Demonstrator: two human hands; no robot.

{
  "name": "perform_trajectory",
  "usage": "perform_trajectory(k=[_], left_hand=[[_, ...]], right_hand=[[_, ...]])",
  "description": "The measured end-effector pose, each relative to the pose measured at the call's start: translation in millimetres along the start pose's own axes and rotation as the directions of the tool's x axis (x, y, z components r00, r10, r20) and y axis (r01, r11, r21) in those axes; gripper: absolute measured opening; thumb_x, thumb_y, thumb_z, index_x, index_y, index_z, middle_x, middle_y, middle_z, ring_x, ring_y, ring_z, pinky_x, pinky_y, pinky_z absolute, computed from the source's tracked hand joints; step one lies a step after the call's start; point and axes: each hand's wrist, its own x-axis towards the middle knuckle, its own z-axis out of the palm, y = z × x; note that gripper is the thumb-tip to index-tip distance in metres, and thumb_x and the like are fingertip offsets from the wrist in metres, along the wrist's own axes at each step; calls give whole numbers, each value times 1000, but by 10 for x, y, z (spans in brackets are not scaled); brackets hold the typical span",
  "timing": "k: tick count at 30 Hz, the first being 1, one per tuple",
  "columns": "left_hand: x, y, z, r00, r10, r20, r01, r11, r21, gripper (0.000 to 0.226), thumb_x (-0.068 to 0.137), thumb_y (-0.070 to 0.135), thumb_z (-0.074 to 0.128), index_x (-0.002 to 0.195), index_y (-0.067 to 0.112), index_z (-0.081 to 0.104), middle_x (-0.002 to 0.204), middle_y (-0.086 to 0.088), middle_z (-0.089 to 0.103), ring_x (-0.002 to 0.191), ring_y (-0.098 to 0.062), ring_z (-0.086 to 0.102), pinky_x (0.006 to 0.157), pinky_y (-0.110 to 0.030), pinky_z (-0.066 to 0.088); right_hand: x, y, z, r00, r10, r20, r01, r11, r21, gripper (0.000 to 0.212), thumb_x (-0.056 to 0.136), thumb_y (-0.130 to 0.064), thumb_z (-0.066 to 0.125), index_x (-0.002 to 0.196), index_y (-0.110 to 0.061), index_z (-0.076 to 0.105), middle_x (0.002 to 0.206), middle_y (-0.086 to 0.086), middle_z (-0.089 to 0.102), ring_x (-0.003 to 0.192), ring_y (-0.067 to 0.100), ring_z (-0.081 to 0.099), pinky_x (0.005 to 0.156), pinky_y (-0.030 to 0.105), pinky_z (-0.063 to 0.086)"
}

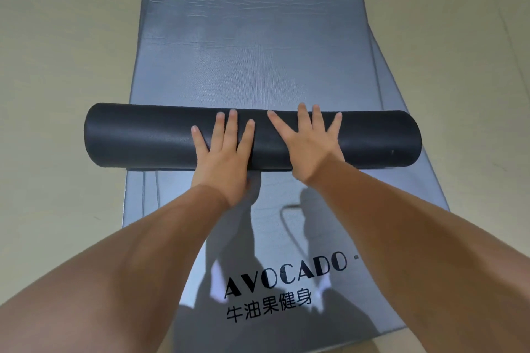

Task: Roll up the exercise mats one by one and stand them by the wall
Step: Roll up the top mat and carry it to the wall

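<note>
Both flat palms, left hand (222, 149) and right hand (311, 143), are pressed on the roll (143, 137), mid-mat (252, 46). Soft, springy foam; likely unrolled unless held centrally.

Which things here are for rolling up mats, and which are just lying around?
For the job: left hand and right hand, flat on the black roll; its unrolled grey part; the logo mat underneath.
Just there: the beige floor, nothing else.
</note>
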Motion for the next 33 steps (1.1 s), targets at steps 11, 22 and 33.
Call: perform_trajectory(k=[11, 22, 33], left_hand=[[145, 14, -288, 996, -10, 93, -3, 991, 131, 80, 98, 12, 47, 161, 16, -1, 166, -19, 15, 155, -37, 10, 116, -71, 14], [-937, 336, -331, 964, 77, 255, -113, 985, 129, 70, 90, 12, 55, 152, 13, 22, 124, -13, 57, 112, -34, 53, 100, -52, 37], [-1616, 396, -210, 988, 25, 152, -21, 999, -25, 102, 93, 60, 41, 158, 9, -18, 168, -14, -19, 155, -37, -16, 117, -72, -1]], right_hand=[[110, 110, -228, 989, -57, 138, 42, 993, 109, 114, 86, -14, 73, 162, -49, -4, 152, 15, 42, 144, 39, 35, 118, 75, 19], [-1004, -187, -205, 922, -96, 375, 59, 992, 109, 102, 94, -20, 69, 162, -51, 0, 135, 7, 53, 128, 33, 52, 115, 67, 30], [-1075, 36, -288, 828, -249, 503, 59, 930, 363, 115, 61, -23, 88, 153, -53, 25, 104, -7, 57, 99, 23, 59, 92, 47, 55]])
